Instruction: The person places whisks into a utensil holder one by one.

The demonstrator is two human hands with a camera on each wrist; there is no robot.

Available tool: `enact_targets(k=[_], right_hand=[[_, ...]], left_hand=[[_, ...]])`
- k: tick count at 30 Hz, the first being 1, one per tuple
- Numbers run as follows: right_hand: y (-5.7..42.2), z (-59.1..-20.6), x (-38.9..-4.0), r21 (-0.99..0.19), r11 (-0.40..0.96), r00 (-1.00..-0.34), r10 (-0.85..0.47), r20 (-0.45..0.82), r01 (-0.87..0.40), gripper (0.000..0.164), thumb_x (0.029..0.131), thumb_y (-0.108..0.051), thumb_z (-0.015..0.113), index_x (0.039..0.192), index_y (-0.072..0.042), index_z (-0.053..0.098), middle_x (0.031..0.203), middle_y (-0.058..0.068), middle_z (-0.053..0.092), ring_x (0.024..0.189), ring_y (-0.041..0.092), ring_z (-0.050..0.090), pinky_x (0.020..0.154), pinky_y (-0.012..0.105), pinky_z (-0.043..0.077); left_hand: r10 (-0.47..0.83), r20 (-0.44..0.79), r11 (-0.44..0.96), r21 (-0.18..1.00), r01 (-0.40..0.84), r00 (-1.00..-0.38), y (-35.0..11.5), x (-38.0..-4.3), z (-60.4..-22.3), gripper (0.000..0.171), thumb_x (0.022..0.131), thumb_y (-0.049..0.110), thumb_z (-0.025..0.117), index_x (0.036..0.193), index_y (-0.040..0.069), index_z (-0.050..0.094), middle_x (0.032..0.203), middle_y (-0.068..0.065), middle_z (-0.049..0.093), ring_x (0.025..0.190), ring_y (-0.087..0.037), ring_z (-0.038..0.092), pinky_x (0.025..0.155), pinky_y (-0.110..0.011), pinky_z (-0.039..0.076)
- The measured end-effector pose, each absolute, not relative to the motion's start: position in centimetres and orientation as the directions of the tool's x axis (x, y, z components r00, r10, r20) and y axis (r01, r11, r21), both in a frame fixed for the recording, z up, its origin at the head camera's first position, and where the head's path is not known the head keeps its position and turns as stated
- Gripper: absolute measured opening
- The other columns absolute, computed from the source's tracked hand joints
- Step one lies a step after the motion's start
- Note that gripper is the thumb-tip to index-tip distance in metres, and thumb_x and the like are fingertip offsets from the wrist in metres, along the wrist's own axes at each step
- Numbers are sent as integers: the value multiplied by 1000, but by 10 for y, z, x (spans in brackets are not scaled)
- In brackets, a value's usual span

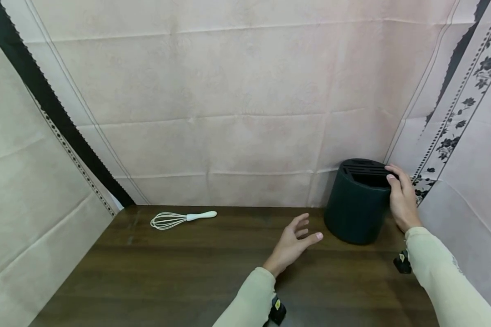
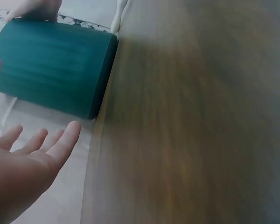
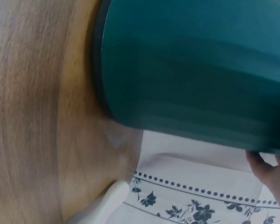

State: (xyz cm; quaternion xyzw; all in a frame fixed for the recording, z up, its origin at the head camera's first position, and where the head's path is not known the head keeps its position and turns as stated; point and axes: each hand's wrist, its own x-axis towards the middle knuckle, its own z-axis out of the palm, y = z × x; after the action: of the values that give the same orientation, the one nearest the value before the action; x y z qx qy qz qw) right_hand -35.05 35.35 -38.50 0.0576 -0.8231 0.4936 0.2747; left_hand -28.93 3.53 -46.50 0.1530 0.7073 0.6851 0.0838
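Observation:
A dark green, round-sided knife holder [image 1: 356, 211] stands upright at the back right of the table, with slots and a wider opening in its black top. My right hand [image 1: 403, 200] is at its right side, fingers and thumb bent over the top rim. In the right wrist view only a few fingers [image 3: 259, 165] show, against the holder's edge. My left hand [image 1: 291, 245] is in the air left of the holder, apart from it, fingers spread and holding nothing. The left wrist view shows its palm [image 2: 25, 168] facing the holder [image 2: 51, 65].
A white whisk [image 1: 184, 219] lies near the back edge of the brown wooden table [image 1: 167, 272]. A white, handle-like thing [image 3: 112, 200] lies beyond the holder, mostly cut off in the wrist views. Pale cloth walls [image 1: 229, 91] enclose the back and sides.

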Motion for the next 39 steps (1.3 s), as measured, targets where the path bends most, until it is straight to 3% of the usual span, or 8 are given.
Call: enact_targets(k=[8,14,17,21,26,34,39], right_hand=[[360,-388,-347,-770,498,-842,132,523,-400,55,116,-36,35,162,-5,38,172,15,24,160,32,16,128,44,14],[355,-391,-349,-769,481,-835,126,536,-421,52,116,-32,36,160,-3,40,170,19,27,159,34,18,128,47,14],[349,-394,-351,-758,474,-820,120,560,-448,50,116,-29,36,158,-1,42,168,21,30,158,35,20,127,43,15],[339,-396,-350,-744,461,-801,110,588,-483,49,117,-28,36,156,-1,45,166,22,33,158,35,22,127,41,17],[332,-396,-345,-735,464,-782,131,610,-495,48,117,-29,38,155,-2,47,165,22,35,157,34,25,123,32,20],[322,-398,-340,-748,431,-777,153,611,-504,47,116,-27,36,153,1,48,164,20,35,156,36,25,124,37,20],[319,-397,-338,-785,361,-806,130,578,-504,51,115,-28,28,155,3,42,168,18,28,159,35,16,128,54,8]], left_hand=[[300,88,0,996,93,-950,65,-300,-468,83,89,28,88,157,40,43,159,-2,46,146,-31,46,108,-51,51],[295,83,18,996,92,-952,84,-306,-467,91,88,28,89,161,38,37,166,-3,38,152,-32,39,111,-50,49],[284,84,32,995,97,-955,94,-306,-464,96,88,30,89,165,35,32,169,-3,35,155,-32,35,116,-51,44],[257,85,58,993,103,-963,106,-305,-460,103,88,38,89,167,39,24,171,3,30,157,-30,30,121,-56,36],[222,151,97,980,176,-963,117,-308,-459,99,94,39,82,169,35,19,173,4,24,159,-27,26,124,-57,30],[185,205,136,963,231,-961,119,-316,-461,91,101,34,75,170,32,16,174,-2,22,160,-28,23,125,-55,28],[185,212,128,963,238,-960,118,-311,-460,92,101,35,74,170,35,14,174,-4,22,159,-30,23,124,-56,30]])
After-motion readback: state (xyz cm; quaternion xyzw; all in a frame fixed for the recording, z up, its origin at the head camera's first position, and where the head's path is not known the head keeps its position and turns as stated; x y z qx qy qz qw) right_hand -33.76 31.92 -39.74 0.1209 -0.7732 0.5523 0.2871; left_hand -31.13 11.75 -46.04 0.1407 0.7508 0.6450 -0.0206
